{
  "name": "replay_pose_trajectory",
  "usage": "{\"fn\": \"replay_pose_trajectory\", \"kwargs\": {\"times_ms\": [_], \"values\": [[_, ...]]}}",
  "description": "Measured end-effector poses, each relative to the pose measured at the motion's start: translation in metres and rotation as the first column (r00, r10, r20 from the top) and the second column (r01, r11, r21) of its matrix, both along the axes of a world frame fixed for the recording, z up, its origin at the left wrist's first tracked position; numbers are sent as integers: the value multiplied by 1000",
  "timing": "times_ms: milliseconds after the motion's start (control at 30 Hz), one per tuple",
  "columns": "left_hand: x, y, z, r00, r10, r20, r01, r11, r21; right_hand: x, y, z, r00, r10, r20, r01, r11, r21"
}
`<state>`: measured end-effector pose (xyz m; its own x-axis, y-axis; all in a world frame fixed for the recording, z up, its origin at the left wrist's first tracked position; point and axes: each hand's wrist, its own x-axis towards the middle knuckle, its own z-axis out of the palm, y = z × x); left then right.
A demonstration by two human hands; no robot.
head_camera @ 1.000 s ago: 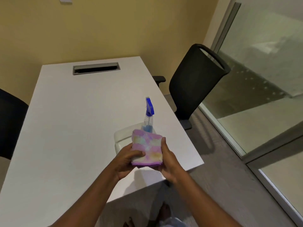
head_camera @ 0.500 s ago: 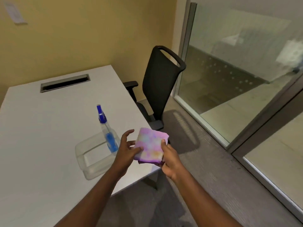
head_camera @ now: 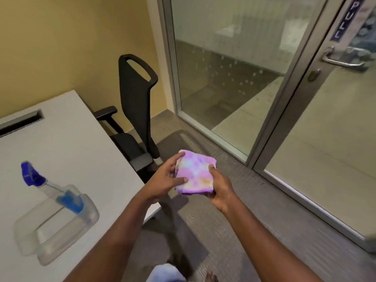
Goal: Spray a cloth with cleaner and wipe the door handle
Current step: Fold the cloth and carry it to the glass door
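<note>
A folded purple and pastel cloth (head_camera: 195, 174) is held between both hands above the floor, just past the table's corner. My left hand (head_camera: 162, 180) grips its left edge, thumb on top. My right hand (head_camera: 220, 190) holds its right side from below. The spray bottle (head_camera: 50, 188), clear with blue liquid and a blue nozzle, stands tilted in a clear plastic tray (head_camera: 61, 239) on the white table (head_camera: 71, 151). The metal door handle (head_camera: 341, 61) sits at the upper right on a glass door (head_camera: 335, 129).
A black office chair (head_camera: 136, 102) stands between the table and the glass wall (head_camera: 223, 68). Grey carpet (head_camera: 244, 210) runs from my feet to the door. A cable slot (head_camera: 20, 122) is set in the table's far end. The wall behind is yellow.
My view has swung right, away from the table and toward the glass door, bringing the handle into sight. The cloth stays in both hands and has moved off the table over the floor.
</note>
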<state>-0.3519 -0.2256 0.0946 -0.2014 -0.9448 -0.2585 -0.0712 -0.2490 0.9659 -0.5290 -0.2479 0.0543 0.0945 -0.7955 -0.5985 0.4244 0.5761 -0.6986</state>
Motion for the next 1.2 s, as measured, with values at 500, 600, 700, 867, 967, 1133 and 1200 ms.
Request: {"fn": "replay_pose_trajectory", "kwargs": {"times_ms": [500,600,700,867,967,1133,1200], "values": [[-97,-174,-7,964,-266,24,266,964,1,-99,-107,15,969,-213,-125,158,925,-346],[-110,-217,-6,952,-305,-6,305,952,-4,-109,-136,21,963,-244,-117,197,927,-318],[-117,-260,-4,936,-351,-27,351,936,-10,-115,-165,28,954,-290,-72,256,919,-299],[-132,-321,4,901,-434,-8,433,899,-66,-127,-204,38,896,-433,103,444,856,-263],[-151,-343,9,872,-485,-68,480,874,-80,-139,-216,41,843,-498,201,535,814,-226],[-194,-366,19,811,-559,-173,556,828,-71,-170,-228,44,800,-548,245,599,761,-251],[-213,-374,22,795,-577,-185,575,815,-69,-186,-234,46,791,-563,238,610,752,-250]]}}
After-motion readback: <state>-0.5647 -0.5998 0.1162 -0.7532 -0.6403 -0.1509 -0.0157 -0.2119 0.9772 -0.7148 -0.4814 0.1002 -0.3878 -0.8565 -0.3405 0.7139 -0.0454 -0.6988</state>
